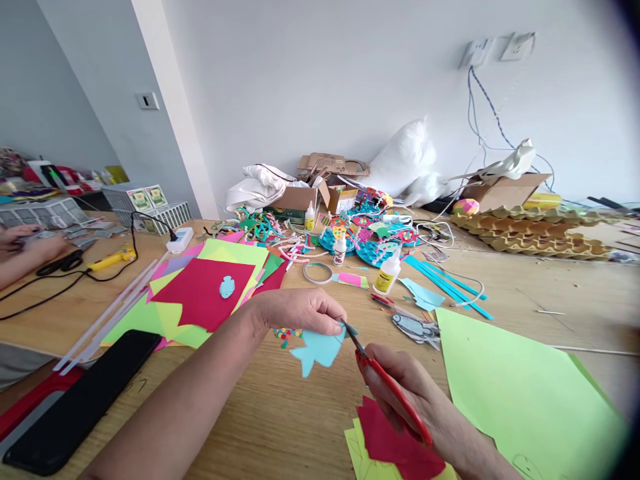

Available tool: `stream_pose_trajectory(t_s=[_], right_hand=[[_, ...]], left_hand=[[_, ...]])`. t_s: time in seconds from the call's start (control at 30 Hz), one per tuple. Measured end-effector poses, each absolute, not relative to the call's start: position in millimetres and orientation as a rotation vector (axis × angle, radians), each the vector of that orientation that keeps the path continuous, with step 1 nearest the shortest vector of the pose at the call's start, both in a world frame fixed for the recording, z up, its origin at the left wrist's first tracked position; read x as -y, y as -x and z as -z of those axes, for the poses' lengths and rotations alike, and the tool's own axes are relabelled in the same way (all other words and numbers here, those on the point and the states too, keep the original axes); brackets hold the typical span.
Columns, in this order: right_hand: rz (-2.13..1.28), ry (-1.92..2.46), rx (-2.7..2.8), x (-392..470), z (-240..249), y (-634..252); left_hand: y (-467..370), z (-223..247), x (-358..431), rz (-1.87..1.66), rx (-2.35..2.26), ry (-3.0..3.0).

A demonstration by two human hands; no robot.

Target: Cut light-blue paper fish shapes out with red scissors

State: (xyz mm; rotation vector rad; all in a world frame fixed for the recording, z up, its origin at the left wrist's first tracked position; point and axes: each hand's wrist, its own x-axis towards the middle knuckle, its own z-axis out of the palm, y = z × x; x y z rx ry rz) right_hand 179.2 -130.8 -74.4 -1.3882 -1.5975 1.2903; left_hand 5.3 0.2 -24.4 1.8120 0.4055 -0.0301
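Showing nearest the camera: red paper (387, 432) overlapping yellow paper (363, 450). Pinching, with left hand (300, 312), thumb pressed to fingers: blue paper fish (323, 348), above the wood tabletop (280, 420). Gripping, with right hand (409, 380) curled around the handles: red scissors (400, 402), with blades at the fish's edge, just beside the left thumb. Leaving blade gap unreadable. Probably calling for short snips, turning paper rather than scissors, and keeping the thumb clear of the blades.
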Motion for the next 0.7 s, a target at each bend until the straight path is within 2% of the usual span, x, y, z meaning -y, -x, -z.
stream_pose_trajectory(t_s=[0.5,0.7], right_hand=[[-1.224,1.464,1.894,124.2,71.5,-191.6],[-1.409,1.488,1.825,122.1,69.8,-200.0]], left_hand=[[-6.9,34.7,-11.5,0.282,-0.276,-2.001],[-7.9,41.8,-17.6,0.328,-0.287,-1.978]])
